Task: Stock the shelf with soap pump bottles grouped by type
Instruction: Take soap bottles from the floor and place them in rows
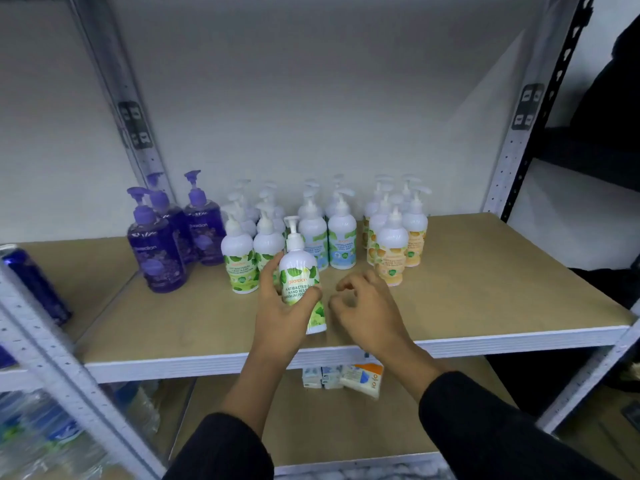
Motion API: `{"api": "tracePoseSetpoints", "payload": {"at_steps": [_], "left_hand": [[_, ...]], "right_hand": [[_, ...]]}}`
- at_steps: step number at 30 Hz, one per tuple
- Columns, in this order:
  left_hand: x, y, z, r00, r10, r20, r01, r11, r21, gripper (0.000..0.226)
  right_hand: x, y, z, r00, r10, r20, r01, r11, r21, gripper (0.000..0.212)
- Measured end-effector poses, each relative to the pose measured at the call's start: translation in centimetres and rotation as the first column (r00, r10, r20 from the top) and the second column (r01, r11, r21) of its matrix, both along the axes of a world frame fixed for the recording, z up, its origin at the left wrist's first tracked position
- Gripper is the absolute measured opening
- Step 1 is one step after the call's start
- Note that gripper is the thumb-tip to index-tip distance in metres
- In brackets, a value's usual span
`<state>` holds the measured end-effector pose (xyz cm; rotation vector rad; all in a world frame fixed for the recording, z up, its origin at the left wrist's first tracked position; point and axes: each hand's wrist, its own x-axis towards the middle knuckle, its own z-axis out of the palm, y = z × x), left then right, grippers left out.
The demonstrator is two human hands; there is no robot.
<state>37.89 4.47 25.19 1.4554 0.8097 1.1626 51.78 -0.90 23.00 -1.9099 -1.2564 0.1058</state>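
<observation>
My left hand (282,306) grips a white pump bottle with a green leaf label (300,271), upright and near the front of the shelf board (485,289). My right hand (363,306) hovers just right of it, fingers loosely curled, holding nothing. Behind stand grouped pump bottles: three purple ones (157,244) at the left, green-labelled ones (239,261), blue-labelled ones (341,242) in the middle, and orange-labelled ones (393,252) at the right.
A blue can (34,282) stands on the neighbouring shelf at the left. Small white and orange packets (346,375) lie on the lower shelf beneath my hands. Water bottles (52,427) fill the lower left. Metal uprights (512,140) frame the bay.
</observation>
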Motion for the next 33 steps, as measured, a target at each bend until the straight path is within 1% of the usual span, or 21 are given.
{"api": "tracePoseSetpoints", "payload": {"at_steps": [4, 9, 14, 17, 21, 25, 29, 31, 33], "left_hand": [[-3.6, 0.3, 0.3, 0.999, 0.024, 0.022, -0.025, 0.999, 0.040, 0.066], [-7.3, 1.8, 0.1, 0.998, 0.067, 0.003, -0.067, 0.991, 0.119, 0.069], [-9.5, 3.5, -0.3, 0.996, 0.081, -0.040, -0.071, 0.978, 0.197, 0.071], [-10.1, 4.4, -1.0, 0.993, 0.093, -0.080, -0.073, 0.973, 0.219, 0.069], [-10.5, 5.1, -2.0, 0.989, 0.096, -0.110, -0.072, 0.977, 0.200, 0.065], [-10.9, 5.4, -2.6, 0.987, 0.106, -0.118, -0.087, 0.984, 0.152, 0.071], [-11.8, 5.9, -3.1, 0.981, 0.075, -0.181, -0.070, 0.997, 0.033, 0.081], [-12.0, 6.2, -3.4, 0.971, 0.085, -0.225, -0.083, 0.996, 0.015, 0.077], [-11.9, 6.5, -3.6, 0.960, 0.100, -0.261, -0.093, 0.995, 0.038, 0.069]], "right_hand": [[-2.3, 1.6, -1.0, 0.997, 0.031, 0.066, -0.024, 0.995, -0.101, 0.026], [-4.0, 4.1, -1.5, 0.982, 0.048, 0.185, -0.011, 0.981, -0.194, 0.031], [-4.9, 5.3, -2.9, 0.955, -0.015, 0.296, 0.056, 0.990, -0.131, 0.023], [-4.9, 5.5, -3.2, 0.942, -0.020, 0.334, 0.067, 0.989, -0.129, 0.022], [-4.9, 5.7, -3.5, 0.931, -0.047, 0.361, 0.090, 0.991, -0.103, 0.020], [-4.9, 5.6, -3.3, 0.930, -0.039, 0.365, 0.089, 0.989, -0.122, 0.022], [-5.1, 5.5, -3.2, 0.935, -0.038, 0.354, 0.089, 0.988, -0.130, 0.023], [-5.1, 5.5, -3.2, 0.935, -0.040, 0.351, 0.092, 0.987, -0.133, 0.023], [-5.2, 5.5, -3.1, 0.937, -0.042, 0.346, 0.096, 0.985, -0.140, 0.023]]}}
